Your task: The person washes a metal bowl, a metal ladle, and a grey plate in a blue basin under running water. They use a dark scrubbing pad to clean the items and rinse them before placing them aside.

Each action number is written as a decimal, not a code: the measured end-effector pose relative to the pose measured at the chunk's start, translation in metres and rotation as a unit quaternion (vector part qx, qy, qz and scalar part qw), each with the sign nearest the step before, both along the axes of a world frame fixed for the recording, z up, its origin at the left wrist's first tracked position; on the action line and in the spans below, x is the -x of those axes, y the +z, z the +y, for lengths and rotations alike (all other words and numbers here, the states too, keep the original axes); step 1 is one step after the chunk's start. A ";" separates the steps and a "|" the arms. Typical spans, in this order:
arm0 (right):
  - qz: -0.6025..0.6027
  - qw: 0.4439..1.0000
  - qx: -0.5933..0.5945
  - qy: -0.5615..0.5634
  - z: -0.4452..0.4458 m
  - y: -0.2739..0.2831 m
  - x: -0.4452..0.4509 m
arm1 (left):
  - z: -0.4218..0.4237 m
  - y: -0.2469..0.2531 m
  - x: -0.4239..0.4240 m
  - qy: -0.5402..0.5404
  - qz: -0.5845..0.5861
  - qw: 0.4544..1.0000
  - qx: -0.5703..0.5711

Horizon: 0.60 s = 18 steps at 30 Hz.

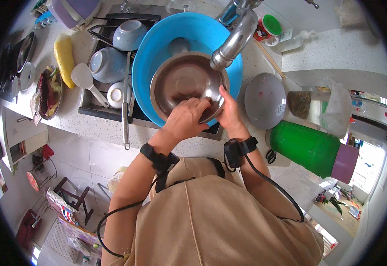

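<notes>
A stainless steel bowl (pixel 185 74) is tilted inside a large blue plastic basin (pixel 147 36), its hollow facing up toward me. My right hand (pixel 229 109) grips the bowl's right rim, thumb along the inner edge and fingers behind it. Over the near rim, my left hand (pixel 190 114) reaches into the bowl with curled fingers against the lower inner wall; its fingertips are partly hidden. The chrome faucet (pixel 235 40) overhangs the bowl's upper right, with no water visible from its spout. Behind the bowl, a rounded greyish thing (pixel 179 46) shows in the basin, partly covered.
Left of the basin are upturned bowls (pixel 108 65), a white rice paddle (pixel 85 81) and a long metal handle (pixel 125 123). A grey plate (pixel 265 99) and a green plastic jar (pixel 304 148) lie to the right. Scissors (pixel 270 156) rest near the counter edge.
</notes>
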State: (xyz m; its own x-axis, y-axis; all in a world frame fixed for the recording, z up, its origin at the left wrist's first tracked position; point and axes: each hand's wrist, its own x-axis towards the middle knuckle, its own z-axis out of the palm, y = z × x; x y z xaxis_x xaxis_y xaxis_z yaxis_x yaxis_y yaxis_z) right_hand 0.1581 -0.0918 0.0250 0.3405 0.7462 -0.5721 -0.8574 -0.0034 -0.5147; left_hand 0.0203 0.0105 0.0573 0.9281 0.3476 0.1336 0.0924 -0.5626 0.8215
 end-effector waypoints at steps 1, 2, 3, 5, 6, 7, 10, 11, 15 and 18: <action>-0.002 1.000 0.009 -0.009 0.000 0.000 -0.001 | 0.001 0.000 0.001 -0.014 0.021 1.000 -0.005; -0.005 1.000 0.018 -0.017 0.001 0.001 -0.001 | 0.002 0.000 0.002 -0.028 0.042 0.999 -0.009; -0.006 0.999 0.026 -0.027 0.002 0.002 -0.001 | 0.003 0.000 0.003 -0.042 0.063 0.997 -0.014; -0.006 0.999 0.023 -0.023 0.005 0.010 0.000 | 0.003 0.005 0.001 -0.044 0.078 0.996 -0.021; -0.006 1.000 0.022 -0.022 0.005 0.012 0.000 | 0.002 0.007 0.000 -0.045 0.085 0.995 -0.024; -0.007 1.000 0.018 -0.017 0.005 0.010 -0.001 | 0.000 0.006 -0.003 -0.042 0.070 0.997 -0.008; -0.012 1.000 0.008 -0.004 0.004 0.005 -0.003 | -0.003 0.002 -0.011 -0.025 0.018 0.999 0.019; -0.014 1.000 0.008 -0.001 0.004 0.006 -0.003 | -0.005 -0.002 -0.013 -0.014 -0.004 1.000 0.015; -0.036 0.999 0.015 0.003 0.006 0.012 -0.004 | -0.004 -0.003 -0.018 -0.010 -0.008 1.000 0.021; -0.031 0.999 0.004 0.005 0.007 0.005 -0.005 | -0.002 -0.003 -0.015 -0.009 -0.016 1.000 0.015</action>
State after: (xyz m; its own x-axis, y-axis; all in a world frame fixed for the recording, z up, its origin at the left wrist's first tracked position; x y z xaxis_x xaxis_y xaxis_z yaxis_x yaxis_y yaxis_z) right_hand 0.1635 -0.0851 0.0304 0.3676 0.7450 -0.5567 -0.8237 -0.0171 -0.5668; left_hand 0.0350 0.0081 0.0538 0.9294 0.3357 0.1537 0.0556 -0.5389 0.8405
